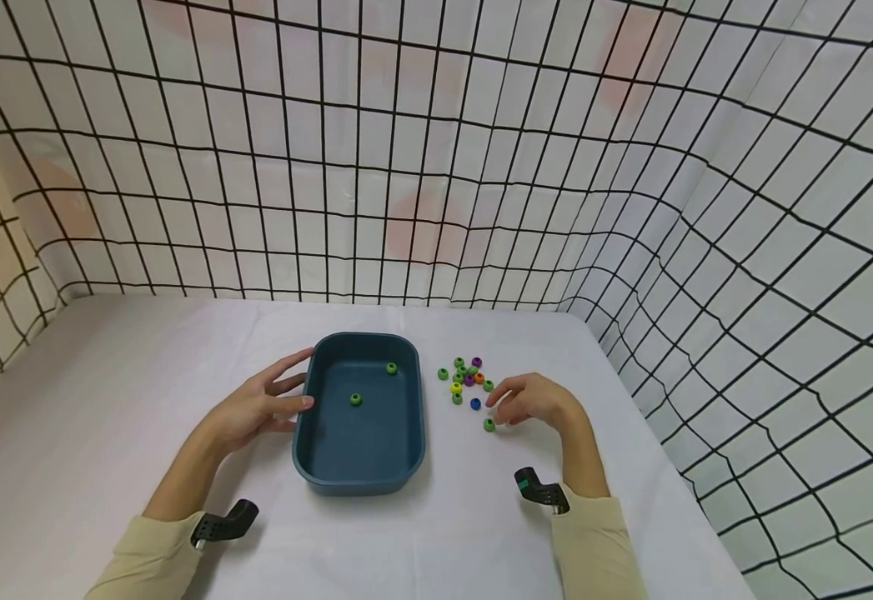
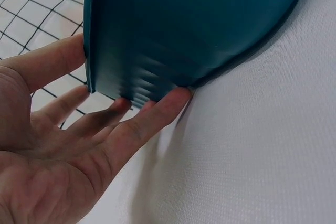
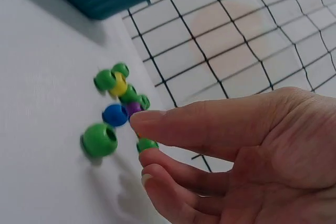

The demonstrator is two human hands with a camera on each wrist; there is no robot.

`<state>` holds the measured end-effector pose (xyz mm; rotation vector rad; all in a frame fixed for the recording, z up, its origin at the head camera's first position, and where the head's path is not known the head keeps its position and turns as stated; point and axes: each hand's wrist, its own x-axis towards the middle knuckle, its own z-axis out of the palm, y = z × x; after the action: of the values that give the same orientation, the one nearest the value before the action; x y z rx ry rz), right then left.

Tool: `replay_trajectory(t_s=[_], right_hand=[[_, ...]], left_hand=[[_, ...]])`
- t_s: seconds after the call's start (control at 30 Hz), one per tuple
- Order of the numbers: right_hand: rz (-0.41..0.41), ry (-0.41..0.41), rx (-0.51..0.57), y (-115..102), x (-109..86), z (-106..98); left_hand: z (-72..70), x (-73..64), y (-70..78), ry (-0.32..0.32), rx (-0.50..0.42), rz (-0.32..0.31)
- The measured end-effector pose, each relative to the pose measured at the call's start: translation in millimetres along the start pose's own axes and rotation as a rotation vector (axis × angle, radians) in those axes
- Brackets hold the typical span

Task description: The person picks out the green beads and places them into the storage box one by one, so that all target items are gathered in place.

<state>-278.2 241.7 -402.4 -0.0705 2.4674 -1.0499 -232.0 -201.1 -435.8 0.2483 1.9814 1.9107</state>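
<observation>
White tabletop (image 1: 376,550): left hand (image 1: 256,408) spread against tray (image 1: 357,457); beads (image 1: 469,380) beside loosely curled right hand (image 1: 539,400).

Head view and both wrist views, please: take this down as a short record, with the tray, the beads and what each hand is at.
Tray: blue, rectangular, on a white cloth
Tray contents: two green beads, lying apart
Loose beads: right of the tray on the cloth; green, purple, yellow, orange and blue
Left hand: fingers touch the tray's left side from outside
Right hand: fingers bent near the loose beads; none visibly held
Backdrop: white, behind black grid lines
</observation>
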Motion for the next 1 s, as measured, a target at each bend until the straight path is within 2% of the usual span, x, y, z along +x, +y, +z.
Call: replay_trajectory(t_s=[0.3, 0.5, 1.0], right_hand=[[0.016, -0.049, 0.011, 11, 8.3, 5], [0.03, -0.033, -0.004, 14, 11.2, 9], [0.001, -0.062, -0.039, 5, 15.7, 15]], left_hand=[[1.0, 2.0, 2.1, -0.004, 0.005, 0.0], [2.1, 2.3, 2.3, -0.021, 0.004, 0.005], [0.6, 0.3, 1.2, -0.011, -0.001, -0.008]])
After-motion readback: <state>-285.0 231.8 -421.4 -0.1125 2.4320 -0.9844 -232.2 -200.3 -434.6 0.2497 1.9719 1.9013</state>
